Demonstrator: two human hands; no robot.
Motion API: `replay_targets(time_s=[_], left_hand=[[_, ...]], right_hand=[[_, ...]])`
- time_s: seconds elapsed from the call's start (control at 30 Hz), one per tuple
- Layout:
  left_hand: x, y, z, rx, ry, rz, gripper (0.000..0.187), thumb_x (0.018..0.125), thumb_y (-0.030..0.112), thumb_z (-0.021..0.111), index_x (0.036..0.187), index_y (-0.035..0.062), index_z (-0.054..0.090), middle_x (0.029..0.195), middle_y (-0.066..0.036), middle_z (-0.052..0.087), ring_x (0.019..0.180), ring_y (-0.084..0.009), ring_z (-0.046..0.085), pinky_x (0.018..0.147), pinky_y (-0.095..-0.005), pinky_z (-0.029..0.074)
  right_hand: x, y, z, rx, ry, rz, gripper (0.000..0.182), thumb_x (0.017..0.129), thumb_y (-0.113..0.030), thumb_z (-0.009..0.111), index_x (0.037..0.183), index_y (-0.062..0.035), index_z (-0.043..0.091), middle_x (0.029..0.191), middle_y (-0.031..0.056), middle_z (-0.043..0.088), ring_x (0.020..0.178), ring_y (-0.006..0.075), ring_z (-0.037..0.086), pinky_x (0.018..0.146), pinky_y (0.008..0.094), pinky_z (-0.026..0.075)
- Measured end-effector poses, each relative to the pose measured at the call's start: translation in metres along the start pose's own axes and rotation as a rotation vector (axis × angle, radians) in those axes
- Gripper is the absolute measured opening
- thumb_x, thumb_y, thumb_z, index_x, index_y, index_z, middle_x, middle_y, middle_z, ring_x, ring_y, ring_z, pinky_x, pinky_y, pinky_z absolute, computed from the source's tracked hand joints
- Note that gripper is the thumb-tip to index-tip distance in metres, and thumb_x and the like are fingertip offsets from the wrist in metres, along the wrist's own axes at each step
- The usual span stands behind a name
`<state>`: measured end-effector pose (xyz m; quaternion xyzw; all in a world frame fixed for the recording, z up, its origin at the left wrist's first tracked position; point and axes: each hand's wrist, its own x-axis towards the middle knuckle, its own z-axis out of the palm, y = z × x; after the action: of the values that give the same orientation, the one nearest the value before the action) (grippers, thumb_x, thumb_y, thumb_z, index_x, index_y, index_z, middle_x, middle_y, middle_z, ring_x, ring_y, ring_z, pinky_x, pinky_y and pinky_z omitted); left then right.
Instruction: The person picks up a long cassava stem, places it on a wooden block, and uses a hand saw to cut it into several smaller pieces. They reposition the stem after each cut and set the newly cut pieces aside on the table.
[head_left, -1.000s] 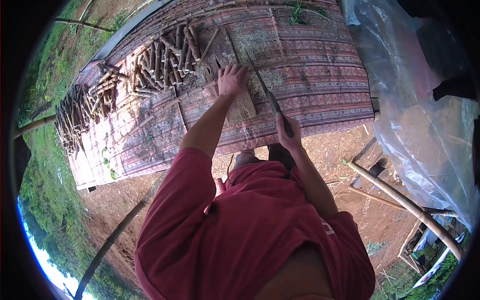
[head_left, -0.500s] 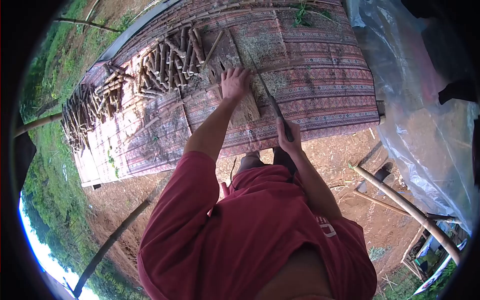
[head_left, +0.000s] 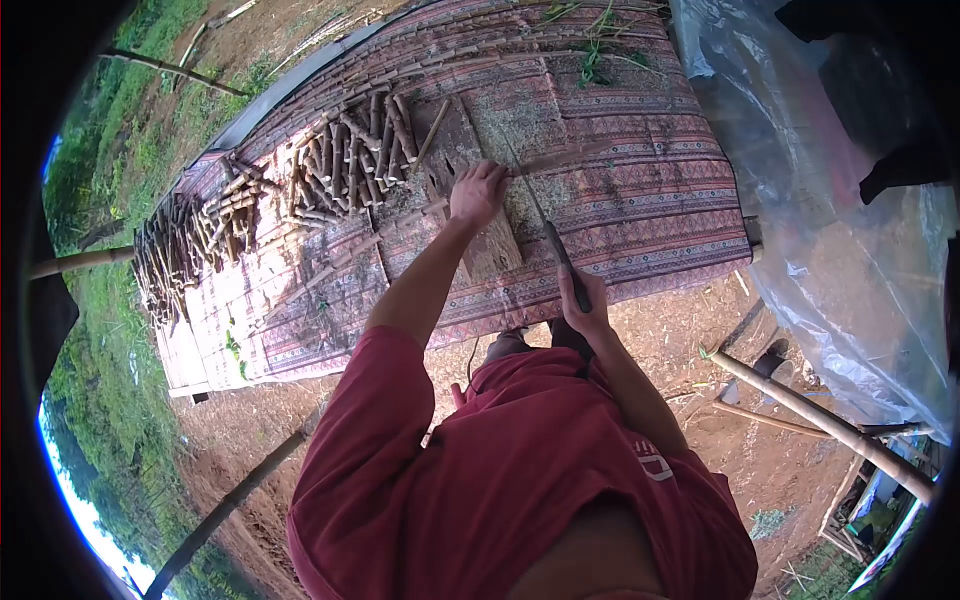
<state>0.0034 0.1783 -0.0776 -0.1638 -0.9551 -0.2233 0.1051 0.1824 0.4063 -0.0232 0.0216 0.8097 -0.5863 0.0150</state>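
Observation:
My right hand (head_left: 588, 300) is wrapped round the dark handle of a handsaw (head_left: 552, 238). The thin blade points away from me, just right of the wooden board (head_left: 492, 250). Across that board rests my left hand (head_left: 478, 193), its fingers curled down at the board's right edge, close to the blade. Whatever lies beneath those fingers is hidden, and I cannot tell what it is. Pale sawdust (head_left: 548, 192) covers the patterned cloth around the blade. Left of the board is a pile of short cut stems (head_left: 350, 160), with a thin stick (head_left: 433, 128) near it.
The patterned cloth (head_left: 650, 205) covers a long table. More cut stems (head_left: 170, 250) lie at its left end, long stems (head_left: 420, 65) along the far edge. Green leaves (head_left: 592, 65) lie at the back. Plastic sheeting (head_left: 800, 240) hangs at the right, above a bamboo pole (head_left: 820, 425).
The whole view has shifted, so the table and hands appear lower. Both hands keep nearly the same place relative to the board, the right one still holding the handsaw.

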Motion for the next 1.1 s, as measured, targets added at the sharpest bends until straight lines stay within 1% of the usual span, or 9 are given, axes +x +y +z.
replay_targets(time_s=[0.07,0.13,0.17,0.37,0.5,0.6,0.73,0.83,1.1], left_hand=[[0.004,0.015,-0.008,-0.028,-0.016,0.115,0.028,0.101,0.035,0.056,0.118,0.0162,0.068,0.112,-0.005,0.064,0.104,-0.0282,0.066,0.089,-0.0425,0.051],[0.009,0.023,-0.023,-0.037,-0.111,0.011,0.027,0.103,0.036,0.054,0.117,0.0163,0.067,0.111,-0.005,0.063,0.1,-0.0287,0.068,0.083,-0.0429,0.055],[0.017,0.027,-0.03,-0.042,-0.149,-0.041,0.027,0.103,0.036,0.054,0.116,0.0164,0.066,0.11,-0.005,0.063,0.098,-0.0289,0.068,0.08,-0.0431,0.056],[0.019,0.035,-0.025,-0.03,-0.133,0.122,0.028,0.102,0.038,0.056,0.114,0.0141,0.065,0.104,-0.007,0.067,0.093,-0.0295,0.07,0.073,-0.0449,0.058],[0.017,0.037,-0.024,0.032,-0.157,0.139,0.03,0.102,0.04,0.055,0.113,0.013,0.064,0.104,-0.009,0.07,0.094,-0.0323,0.07,0.072,-0.0462,0.058],[0.029,0.032,-0.031,0.01,-0.215,0.012,0.033,0.106,0.042,0.046,0.118,0.0145,0.06,0.105,-0.011,0.068,0.095,-0.0334,0.069,0.076,-0.0469,0.058],[0.037,0.013,-0.036,-0.022,-0.157,0.076,0.033,0.107,0.039,0.043,0.118,0.0112,0.057,0.107,-0.013,0.068,0.093,-0.036,0.07,0.077,-0.0487,0.057],[0.061,0.006,-0.056,0.032,-0.158,-0.07,0.033,0.108,0.038,0.042,0.119,0.0108,0.057,0.107,-0.013,0.069,0.092,-0.0369,0.07,0.076,-0.0491,0.057],[0.062,0.008,-0.066,-0.027,-0.158,0.043,0.031,0.108,0.037,0.042,0.116,0.0122,0.059,0.106,-0.013,0.069,0.092,-0.0369,0.07,0.076,-0.0483,0.057]], right_hand=[[0.035,-0.011,0.006,-0.029,0.016,-0.018,0.041,0.104,-0.025,0.058,0.073,0.0006,0.059,0.051,0.0045,0.047,0.047,0.0098,0.045,0.046,0.0352,0.034],[0.055,-0.035,0.009,-0.036,0.042,-0.038,0.041,0.104,-0.027,0.058,0.074,0.0009,0.059,0.051,0.0046,0.046,0.047,0.0097,0.044,0.046,0.0356,0.034],[0.057,-0.036,0.009,-0.012,0.059,-0.05,0.041,0.104,-0.027,0.058,0.074,0.0009,0.06,0.051,0.0049,0.046,0.047,0.0098,0.044,0.046,0.0357,0.034],[0.035,-0.038,0.009,-0.029,0.113,-0.036,0.041,0.104,-0.029,0.058,0.076,0.0009,0.061,0.051,0.007,0.046,0.046,0.0115,0.043,0.047,0.0356,0.035],[0.031,-0.064,0.008,-0.104,0.137,-0.076,0.042,0.104,-0.029,0.058,0.074,0.0006,0.061,0.051,0.0083,0.046,0.045,0.0132,0.045,0.047,0.037,0.036],[0.037,-0.06,0.01,-0.1,0.136,-0.06,0.043,0.104,-0.029,0.057,0.073,0.0,0.06,0.051,0.0083,0.046,0.045,0.0136,0.047,0.047,0.0379,0.037],[0.052,-0.068,0.008,-0.007,0.101,-0.035,0.041,0.104,-0.027,0.058,0.073,-0.0007,0.059,0.051,0.008,0.046,0.044,0.0137,0.047,0.045,0.0377,0.036],[0.027,-0.08,0.002,-0.049,0.082,-0.149,0.036,0.103,-0.023,0.06,0.074,-0.0018,0.059,0.05,0.0071,0.046,0.043,0.0126,0.045,0.044,0.0363,0.034],[0.002,-0.072,-0.007,-0.034,0.108,-0.129,0.038,0.104,-0.023,0.059,0.072,-0.0016,0.057,0.05,0.0065,0.043,0.045,0.0103,0.041,0.045,0.0355,0.034]])
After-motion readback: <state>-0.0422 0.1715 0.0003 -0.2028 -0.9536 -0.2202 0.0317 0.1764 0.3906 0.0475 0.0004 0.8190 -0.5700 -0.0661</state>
